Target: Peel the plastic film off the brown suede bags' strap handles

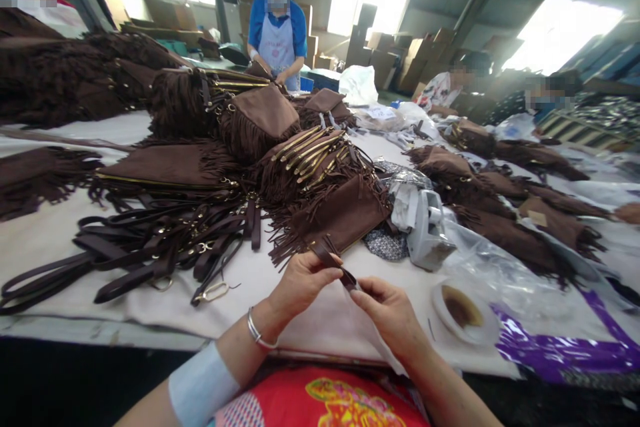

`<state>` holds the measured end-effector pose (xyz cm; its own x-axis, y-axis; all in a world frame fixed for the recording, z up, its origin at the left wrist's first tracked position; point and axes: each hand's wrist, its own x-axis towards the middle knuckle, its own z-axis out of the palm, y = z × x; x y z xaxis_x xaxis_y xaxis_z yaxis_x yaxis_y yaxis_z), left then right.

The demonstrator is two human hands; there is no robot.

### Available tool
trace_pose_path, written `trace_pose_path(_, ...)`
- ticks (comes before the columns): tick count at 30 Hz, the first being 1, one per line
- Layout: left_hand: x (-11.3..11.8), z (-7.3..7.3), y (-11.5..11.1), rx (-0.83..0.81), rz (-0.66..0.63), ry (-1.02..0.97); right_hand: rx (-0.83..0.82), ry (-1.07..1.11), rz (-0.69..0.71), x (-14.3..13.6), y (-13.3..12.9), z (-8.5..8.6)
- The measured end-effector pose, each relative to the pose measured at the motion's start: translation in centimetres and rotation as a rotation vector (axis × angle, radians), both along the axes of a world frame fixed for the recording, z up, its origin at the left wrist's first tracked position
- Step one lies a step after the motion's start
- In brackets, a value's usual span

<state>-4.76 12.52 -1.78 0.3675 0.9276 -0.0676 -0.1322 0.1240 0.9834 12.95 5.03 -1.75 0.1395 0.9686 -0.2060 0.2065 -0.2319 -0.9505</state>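
Between both hands runs a dark brown leather strap (327,255), with its upper end in front of a brown fringed pouch (345,210). My left hand (305,283) pinches the strap between thumb and fingers; a silver bangle is on that wrist. Close on its right, my right hand (385,310) has thumb and finger closed on the strap's lower end. What the fingertips cover is hidden. To the left lies a pile of dark straps (135,247) with metal rings and clasps. More fringed pouches with gold zippers (313,153) are stacked behind.
A grey-white device (430,233) stands right of the pouch. Nearer are a round dish with brown contents (457,310), clear plastic (505,277) and purple film (565,353). A person in a blue shirt and apron (277,40) stands across the table; others are at the right.
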Motion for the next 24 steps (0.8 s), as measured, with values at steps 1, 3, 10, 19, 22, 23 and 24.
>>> trace_pose_path(1, 0.1, -0.1, -0.1, -0.011, -0.002, -0.011, 0.017, -0.008, -0.007, -0.1, 0.1, 0.0)
trace_pose_path(3, 0.5, -0.4, -0.4, -0.045, -0.008, -0.025, 0.052, -0.002, -0.014, -0.4, 0.3, 0.1)
trace_pose_path(10, 1.5, -1.9, -2.0, -0.385, -0.075, -0.193, -0.042, 0.042, -0.020, -0.9, 0.4, 0.7)
trace_pose_path(19, 1.7, -1.9, -0.1, -0.854, 0.208, -0.409, -0.188, 0.123, -0.074, 0.4, -2.5, -0.3)
trace_pose_path(22, 2.6, -1.6, -0.4, -0.789, 0.213, -0.366, -0.163, 0.001, -0.087, 0.5, -2.1, -0.9)
trace_pose_path(23, 2.8, -1.5, -0.6, -0.766, 0.200, -0.354, -0.149, -0.022, -0.088, 0.4, -1.8, -1.0)
trace_pose_path(24, 3.0, -1.5, -0.8, -0.745, 0.185, -0.339, -0.124, -0.031, -0.088, 0.4, -1.3, -1.1)
